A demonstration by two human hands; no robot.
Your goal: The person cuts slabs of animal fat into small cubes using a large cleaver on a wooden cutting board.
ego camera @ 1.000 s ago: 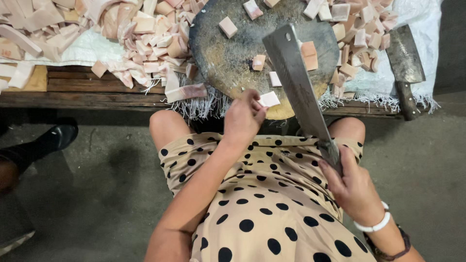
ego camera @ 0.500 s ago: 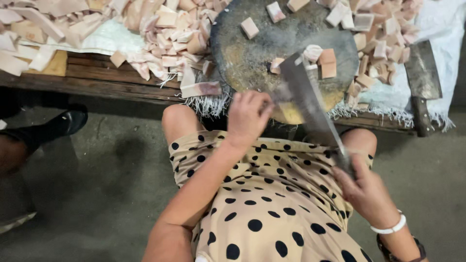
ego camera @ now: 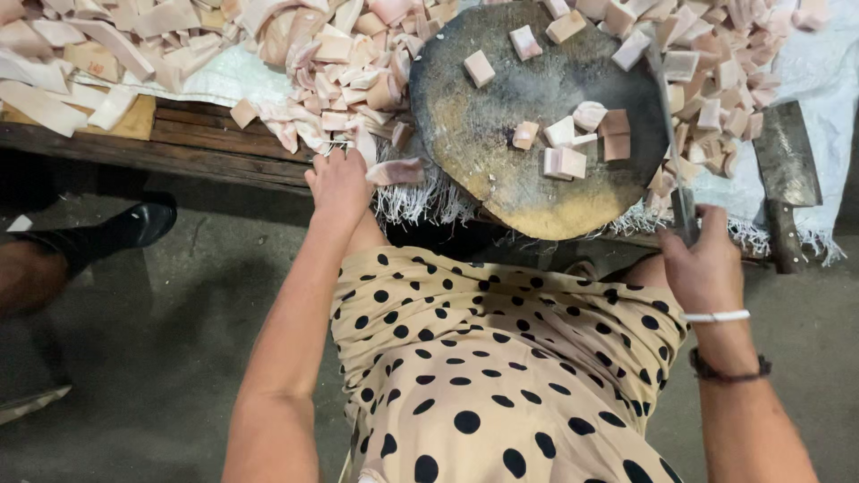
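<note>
My left hand point(ego camera: 340, 183) reaches to the bench edge, fingers spread against the pile of pale pink meat pieces point(ego camera: 344, 85), right beside a loose meat strip point(ego camera: 395, 171). My right hand point(ego camera: 702, 259) grips the handle of a cleaver point(ego camera: 669, 125), whose blade is seen edge-on at the right side of the round dark chopping block point(ego camera: 501, 152). A few cut meat cubes point(ego camera: 573, 148) lie on the block. I sit with a beige dotted dress point(ego camera: 501, 358) over my knees.
A second cleaver point(ego camera: 787, 165) lies on white sacking point(ego camera: 823, 89) at the right. More cut pieces point(ego camera: 716, 80) are heaped right of the block. Long meat slabs point(ego camera: 54, 80) cover the wooden bench point(ego camera: 206, 148). Another person's black shoe point(ego camera: 125, 228) rests on the concrete floor, left.
My left hand has moved from the block's front edge leftward to the meat pile. The cleaver has swung from lying across the block to standing edge-on at its right side.
</note>
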